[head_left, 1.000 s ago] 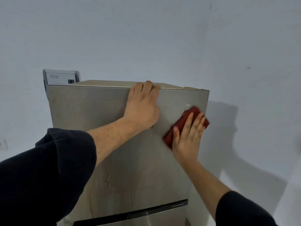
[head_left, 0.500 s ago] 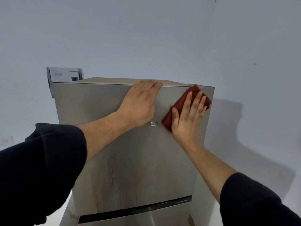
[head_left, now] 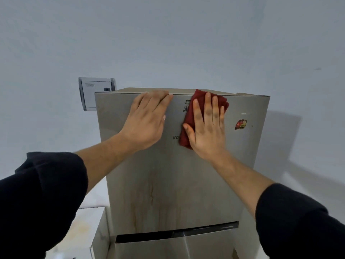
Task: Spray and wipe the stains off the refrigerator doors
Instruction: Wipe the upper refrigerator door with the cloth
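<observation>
A tall steel refrigerator stands in front of me, and its upper door (head_left: 242,165) carries brownish drip stains (head_left: 152,195) in its lower half. My left hand (head_left: 147,120) lies flat on the door just under its top edge, fingers straight. My right hand (head_left: 207,128) presses a dark red cloth (head_left: 188,116) flat against the door near the top, fingers spread over it. A dark mark (head_left: 186,106) shows just left of the cloth. The lower door (head_left: 186,247) begins below a black handle strip (head_left: 177,233). No spray bottle is in view.
A small red and yellow sticker (head_left: 241,124) sits on the door's upper right. A grey box (head_left: 93,93) hangs on the wall behind the refrigerator's top left corner. White walls surround the refrigerator, and a pale surface (head_left: 80,227) lies low on the left.
My right hand has slid the cloth up and then leftwards from the door's right edge towards its top middle. My left hand stays near the top edge, now flatter.
</observation>
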